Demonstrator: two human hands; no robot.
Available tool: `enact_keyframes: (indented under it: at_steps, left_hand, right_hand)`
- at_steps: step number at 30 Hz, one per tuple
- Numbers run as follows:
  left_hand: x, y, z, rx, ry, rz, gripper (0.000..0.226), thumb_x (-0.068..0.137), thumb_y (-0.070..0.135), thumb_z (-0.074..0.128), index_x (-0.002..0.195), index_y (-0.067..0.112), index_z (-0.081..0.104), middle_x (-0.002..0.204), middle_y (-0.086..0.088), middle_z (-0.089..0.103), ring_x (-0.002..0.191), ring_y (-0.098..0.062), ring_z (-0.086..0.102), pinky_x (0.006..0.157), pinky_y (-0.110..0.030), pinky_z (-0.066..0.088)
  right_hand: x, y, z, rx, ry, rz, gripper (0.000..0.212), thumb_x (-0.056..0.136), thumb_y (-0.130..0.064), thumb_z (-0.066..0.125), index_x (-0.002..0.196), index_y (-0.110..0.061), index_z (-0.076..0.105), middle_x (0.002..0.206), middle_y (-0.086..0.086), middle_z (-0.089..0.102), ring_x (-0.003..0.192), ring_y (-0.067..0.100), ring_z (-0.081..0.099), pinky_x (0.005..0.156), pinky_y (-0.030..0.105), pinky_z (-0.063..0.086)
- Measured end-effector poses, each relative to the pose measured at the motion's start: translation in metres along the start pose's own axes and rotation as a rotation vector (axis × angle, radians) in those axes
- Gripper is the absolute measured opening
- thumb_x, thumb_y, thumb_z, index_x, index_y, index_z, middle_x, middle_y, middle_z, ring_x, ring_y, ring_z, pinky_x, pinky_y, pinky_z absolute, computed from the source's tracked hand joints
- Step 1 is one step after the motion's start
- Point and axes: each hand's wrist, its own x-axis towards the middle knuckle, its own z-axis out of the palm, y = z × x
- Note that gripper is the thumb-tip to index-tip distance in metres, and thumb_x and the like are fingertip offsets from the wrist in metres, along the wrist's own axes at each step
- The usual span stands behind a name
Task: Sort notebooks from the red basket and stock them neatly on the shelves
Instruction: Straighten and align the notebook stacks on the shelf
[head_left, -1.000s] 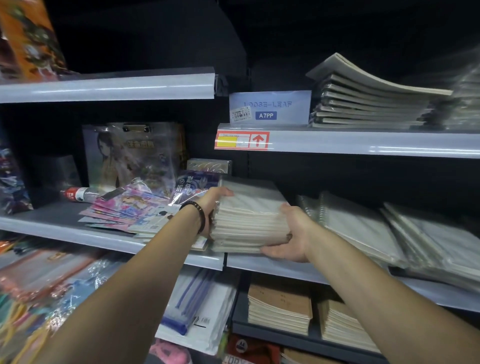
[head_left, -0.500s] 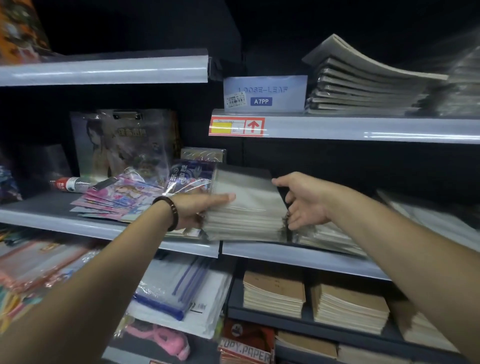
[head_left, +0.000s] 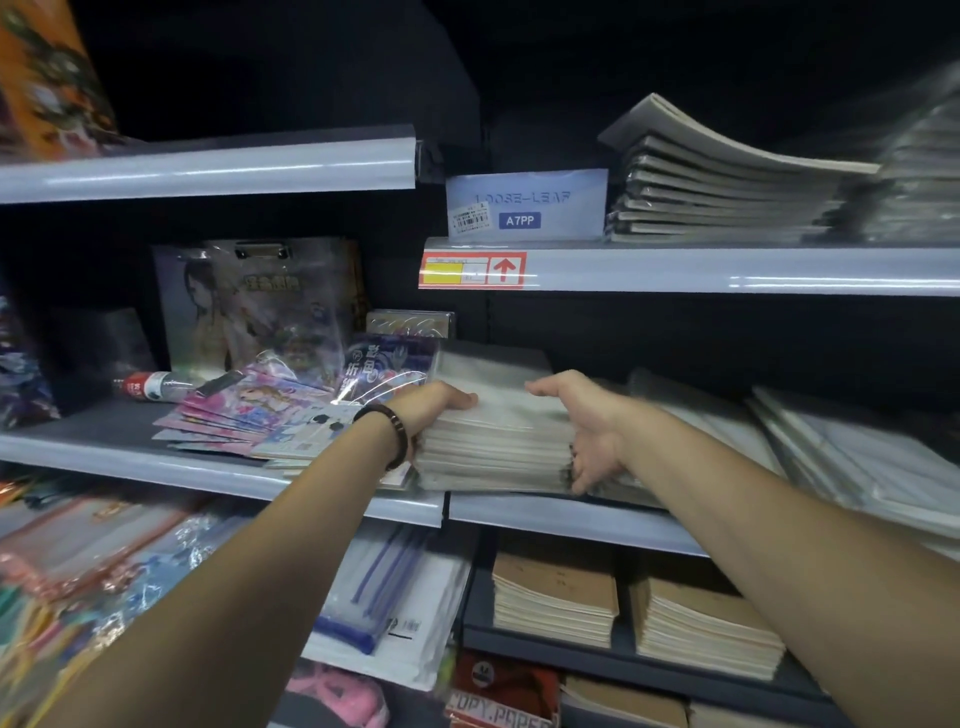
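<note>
Dark store shelving, head view. On the middle shelf (head_left: 571, 517), at its front edge, sits the stack of wrapped notebooks (head_left: 493, 447). The left hand (head_left: 431, 410) grips its left side, thumb on top. The right hand (head_left: 587, 431) clamps the right side, thumb on top, fingers down the edge. Brown-cover notebook piles (head_left: 556, 592) lie one shelf below, with the A7PP loose-leaf label (head_left: 524, 202) above.
</note>
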Motion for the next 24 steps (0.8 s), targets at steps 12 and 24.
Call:
enact_keyframes:
  at_steps: [12,24]
  left_hand:
    - [0.025,0.005,0.002,-0.087,0.008,-0.007,0.051,0.089,0.038,0.073,0.128,0.007,0.068,0.141,-0.02,0.067,0.12,-0.033,0.066,0.112,-0.045,0.048]
    - [0.002,0.016,0.015,0.349,0.53,0.304,0.049,0.1,0.045,0.063,0.134,0.009,0.059,0.13,-0.014,0.069,0.11,-0.031,0.064,0.097,-0.042,0.052]
  right_hand:
    - [0.011,0.003,-0.002,0.093,0.061,-0.036,0.105,0.086,-0.055,0.072,0.167,-0.017,0.018,0.173,0.025,0.012,0.157,0.048,0.018,0.126,0.067,0.016]
    - [-0.058,-0.01,-0.033,0.077,-0.039,-0.201,0.077,0.101,-0.043,0.065,0.161,-0.005,0.034,0.157,0.03,0.044,0.14,0.047,0.05,0.115,0.059,0.045]
